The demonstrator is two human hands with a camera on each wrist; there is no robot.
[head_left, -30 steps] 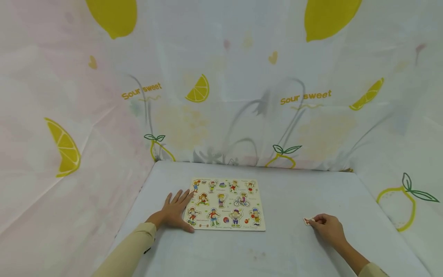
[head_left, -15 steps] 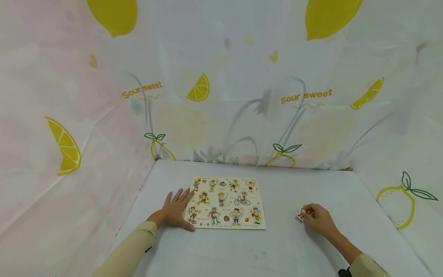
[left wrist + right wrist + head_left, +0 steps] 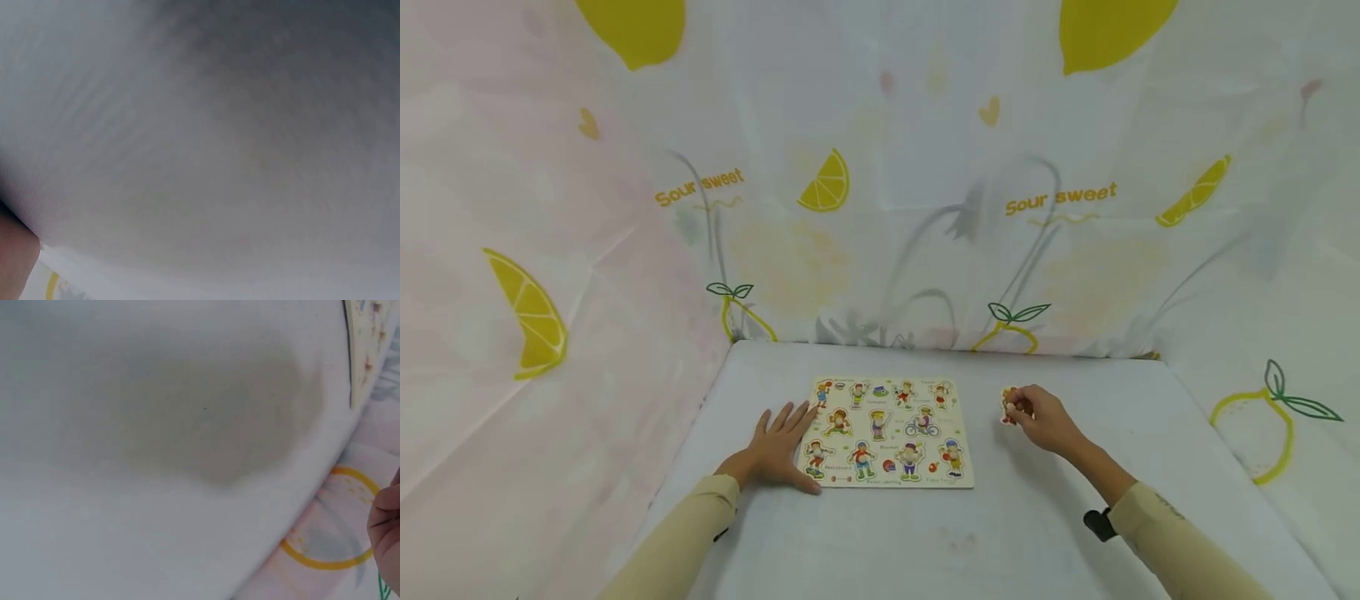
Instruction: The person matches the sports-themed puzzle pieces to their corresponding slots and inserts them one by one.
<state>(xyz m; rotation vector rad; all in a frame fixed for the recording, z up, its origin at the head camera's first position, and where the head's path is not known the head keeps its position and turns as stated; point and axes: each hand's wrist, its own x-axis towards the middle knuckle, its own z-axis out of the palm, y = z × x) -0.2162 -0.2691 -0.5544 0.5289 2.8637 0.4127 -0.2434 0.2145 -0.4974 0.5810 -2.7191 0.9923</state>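
Note:
A wooden puzzle board (image 3: 887, 432) printed with cartoon children lies flat on the white table (image 3: 1037, 517). My left hand (image 3: 778, 450) rests flat on the table, fingers spread, touching the board's left edge. My right hand (image 3: 1037, 417) is raised just right of the board's top right corner and pinches a small puzzle piece (image 3: 1007, 404) in its fingertips. The left wrist view is mostly blurred white cloth. In the right wrist view the board's edge (image 3: 369, 344) shows at top right, and part of the hand (image 3: 386, 531) at the right edge.
Fabric with lemon prints and the words "Sour sweet" (image 3: 1060, 200) walls the table in on the left, back and right. Bare white tabletop lies in front of the board and to its right.
My right hand has lifted the small piece off the table at the right and carried it left and farther back, up beside the board's top right corner. The left hand has stayed put.

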